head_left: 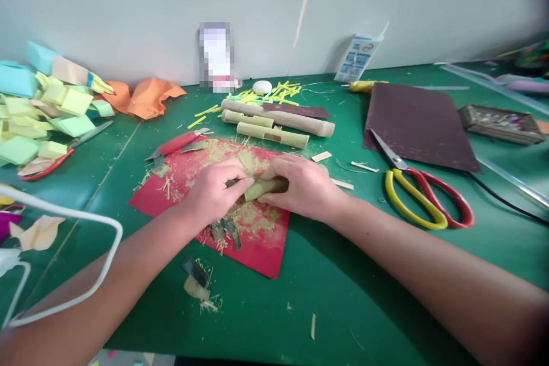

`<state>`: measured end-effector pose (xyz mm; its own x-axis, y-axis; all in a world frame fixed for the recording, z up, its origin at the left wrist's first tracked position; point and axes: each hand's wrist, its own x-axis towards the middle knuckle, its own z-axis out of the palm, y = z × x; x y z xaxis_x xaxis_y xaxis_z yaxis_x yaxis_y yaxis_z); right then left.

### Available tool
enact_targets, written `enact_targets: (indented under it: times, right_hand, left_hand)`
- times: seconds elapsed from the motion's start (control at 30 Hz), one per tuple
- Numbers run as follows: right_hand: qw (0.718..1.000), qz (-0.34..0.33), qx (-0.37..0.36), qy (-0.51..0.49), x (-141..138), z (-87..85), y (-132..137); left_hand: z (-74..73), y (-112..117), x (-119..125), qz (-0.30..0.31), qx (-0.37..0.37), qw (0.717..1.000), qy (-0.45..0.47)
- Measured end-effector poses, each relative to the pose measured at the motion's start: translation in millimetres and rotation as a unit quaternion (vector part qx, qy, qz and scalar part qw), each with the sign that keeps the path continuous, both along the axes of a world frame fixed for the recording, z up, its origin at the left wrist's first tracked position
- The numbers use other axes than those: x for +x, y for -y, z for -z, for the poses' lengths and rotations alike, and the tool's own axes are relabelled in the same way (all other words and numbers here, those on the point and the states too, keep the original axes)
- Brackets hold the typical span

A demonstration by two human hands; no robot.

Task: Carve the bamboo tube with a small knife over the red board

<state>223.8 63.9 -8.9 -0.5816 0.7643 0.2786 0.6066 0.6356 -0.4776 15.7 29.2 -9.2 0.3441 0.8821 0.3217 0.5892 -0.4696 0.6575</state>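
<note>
My right hand (pixel 302 186) is wrapped round a short piece of bamboo tube (pixel 258 189), its hollow side facing up. Against the tube's left end, the fingers of my left hand (pixel 218 187) are closed in a pinch; what lies between them is mostly hidden. Both hands are over a red sheet (pixel 268 260) strewn with pale shavings and dust. Small dark scraps (pixel 234 234) lie on it below my left hand. At the sheet's upper left edge is a red-handled knife (pixel 182 143).
Cut bamboo tubes (pixel 278 117) lie behind the sheet. To the right are scissors (pixel 422 194) with yellow and red handles and a dark brown sheet (pixel 414 126). Sticky-note pads (pixel 64 103) pile up at left. A white cable (pixel 114 240) crosses over my left forearm.
</note>
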Motion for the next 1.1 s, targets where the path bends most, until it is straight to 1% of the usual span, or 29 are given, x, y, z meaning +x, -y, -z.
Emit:
enact_targets:
  times: [0.1, 0.2, 0.33, 0.47, 0.6, 0.77, 0.9, 1.03, 1.1]
  right_hand:
    - [1.000, -0.006, 0.000, 0.008, 0.2, -0.3, -1.0]
    - [1.000, -0.012, 0.000, 0.011, 0.2, -0.8, -2.3]
    - [1.000, -0.009, -0.003, 0.009, 0.2, -1.0, -3.7]
    - [1.000, -0.020, -0.013, 0.019, 0.1, -2.3, -5.6]
    - [0.999, -0.031, -0.011, 0.012, 0.6, -2.7, -7.5]
    - [0.999, -0.048, -0.004, 0.013, 1.2, -2.7, -7.3]
    - [0.998, -0.057, 0.004, 0.006, 1.6, -2.7, -6.6]
    - [0.998, -0.060, 0.005, 0.004, 1.7, -2.5, -6.9]
    - [0.998, -0.061, 0.008, 0.005, 1.8, -2.5, -7.3]
  left_hand:
    - [-0.2, 1.3, 1.0, -0.002, -0.005, 1.000, 0.006]
    - [-0.7, 2.3, 1.5, -0.013, 0.007, 1.000, 0.011]
    - [-1.3, 3.4, 0.3, -0.002, 0.009, 1.000, 0.010]
    - [-1.3, 2.0, -0.1, -0.014, 0.024, 1.000, 0.003]
    - [-1.1, -0.7, 1.5, 0.004, 0.015, 1.000, 0.004]
    - [-1.7, -0.4, 1.2, -0.009, 0.026, 1.000, -0.001]
    - [-3.1, -0.4, 1.7, 0.013, 0.019, 1.000, -0.003]
    - [-4.9, -0.4, 3.6, 0.004, 0.037, 0.999, -0.007]
    - [-5.2, -0.8, 4.9, 0.010, 0.033, 0.999, -0.010]
